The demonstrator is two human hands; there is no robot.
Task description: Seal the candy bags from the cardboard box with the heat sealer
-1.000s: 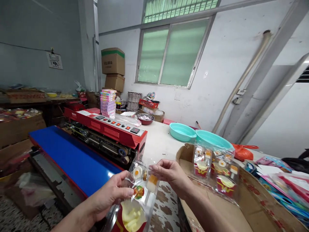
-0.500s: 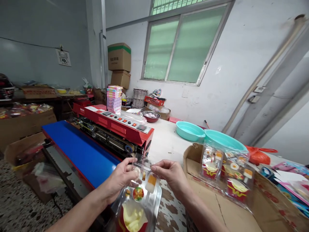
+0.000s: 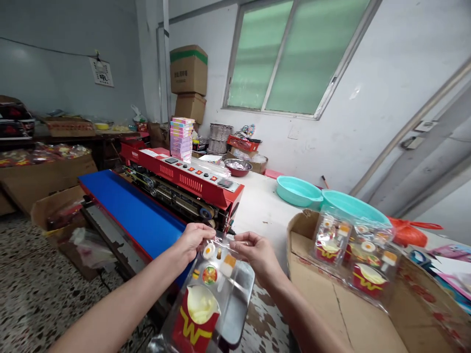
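Note:
Both my hands hold a clear plastic candy bag (image 3: 217,299) by its top edge. Inside it are a red fries-shaped carton with a yellow W and small gummy pieces. My left hand (image 3: 193,240) pinches the top left corner. My right hand (image 3: 253,252) pinches the top right corner. The bag's mouth lies just in front of the red band sealer machine (image 3: 184,184), at the near end of its blue conveyor belt (image 3: 128,208).
A cardboard box (image 3: 346,304) at right holds several filled candy bags (image 3: 353,257). Two teal basins (image 3: 300,191) stand on the white table (image 3: 257,208) behind it. A stack of pastel boxes (image 3: 181,139) sits on the sealer. Cartons and bags lie on the floor at left.
Both hands have carried the bag forward and up toward the sealer's near end. The camera view shifted left and down, showing more of the bag's red carton.

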